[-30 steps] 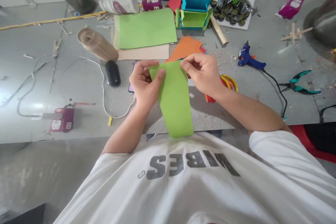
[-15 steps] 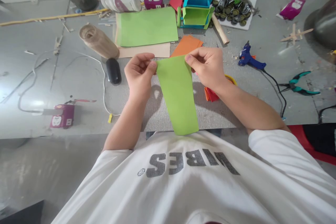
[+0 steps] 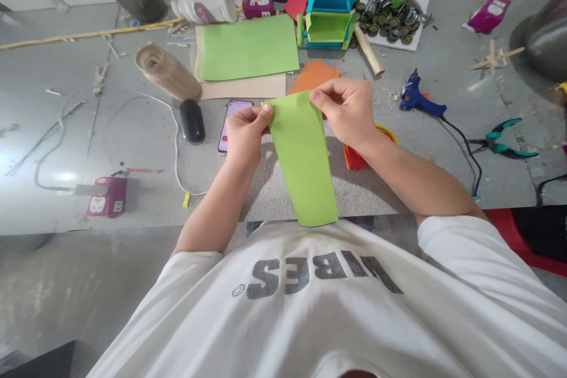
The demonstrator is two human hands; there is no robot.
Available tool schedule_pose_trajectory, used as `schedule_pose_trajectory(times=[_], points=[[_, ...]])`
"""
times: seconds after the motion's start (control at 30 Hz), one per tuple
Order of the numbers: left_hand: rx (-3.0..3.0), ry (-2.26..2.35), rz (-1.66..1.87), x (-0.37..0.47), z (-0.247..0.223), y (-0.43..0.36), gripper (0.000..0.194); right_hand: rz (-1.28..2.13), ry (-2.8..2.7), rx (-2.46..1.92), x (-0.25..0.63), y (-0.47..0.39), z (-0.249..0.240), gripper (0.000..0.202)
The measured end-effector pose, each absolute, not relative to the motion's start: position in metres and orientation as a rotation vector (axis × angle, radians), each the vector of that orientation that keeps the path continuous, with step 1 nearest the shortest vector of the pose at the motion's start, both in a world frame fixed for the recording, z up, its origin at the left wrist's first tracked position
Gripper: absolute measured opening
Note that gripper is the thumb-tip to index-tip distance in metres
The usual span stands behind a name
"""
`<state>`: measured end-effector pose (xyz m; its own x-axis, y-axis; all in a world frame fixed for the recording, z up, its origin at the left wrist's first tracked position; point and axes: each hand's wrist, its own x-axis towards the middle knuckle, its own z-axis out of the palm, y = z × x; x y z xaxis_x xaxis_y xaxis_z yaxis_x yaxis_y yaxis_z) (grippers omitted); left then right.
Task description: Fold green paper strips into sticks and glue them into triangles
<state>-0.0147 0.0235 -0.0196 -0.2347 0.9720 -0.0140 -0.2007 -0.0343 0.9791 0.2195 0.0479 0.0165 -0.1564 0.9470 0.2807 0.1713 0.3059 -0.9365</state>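
Note:
A strip of light green paper (image 3: 303, 159) hangs from both my hands, its lower end near my shirt. My left hand (image 3: 245, 130) pinches its upper left corner between thumb and fingers. At the upper right corner, my right hand (image 3: 348, 109) pinches it the same way. A phone (image 3: 233, 107) lies partly covered by my left hand. Orange paper (image 3: 315, 75) rests on the table just beyond the strip. Something red and folded (image 3: 354, 158) lies under my right forearm, partly hidden.
Farther back lie a larger green sheet (image 3: 248, 50), a blue and green paper box (image 3: 332, 15) and bottle caps (image 3: 390, 12) on white board. To the right are a blue glue gun (image 3: 419, 94) and pliers (image 3: 498, 142). A brown bottle (image 3: 166, 71) and black case (image 3: 192, 121) stand left.
My left hand has shifted right and slightly down with its corner of the paper, uncovering part of the phone. The right hand keeps its pinch, nearly in place.

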Motion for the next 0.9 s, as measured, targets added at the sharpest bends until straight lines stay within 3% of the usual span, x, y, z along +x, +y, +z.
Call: schedule_pose_trajectory(times=[0.2,0.37,0.6,0.9], points=[[0.953,1.136,1.443,-0.009,-0.026,0.019,0.055,0.95,-1.548,-1.01,0.226,0.05,0.02,0.037],[1.037,1.17,1.565,-0.001,-0.033,0.015,0.067,0.926,-1.589,-1.044,0.229,0.05,0.023,0.036],[0.976,1.171,1.458,0.006,-0.026,0.009,0.06,0.844,-1.634,-0.986,0.237,0.059,0.017,0.042],[0.938,1.051,1.438,0.01,-0.021,0.0,0.067,0.807,-1.624,-1.077,0.242,0.064,0.017,0.047]])
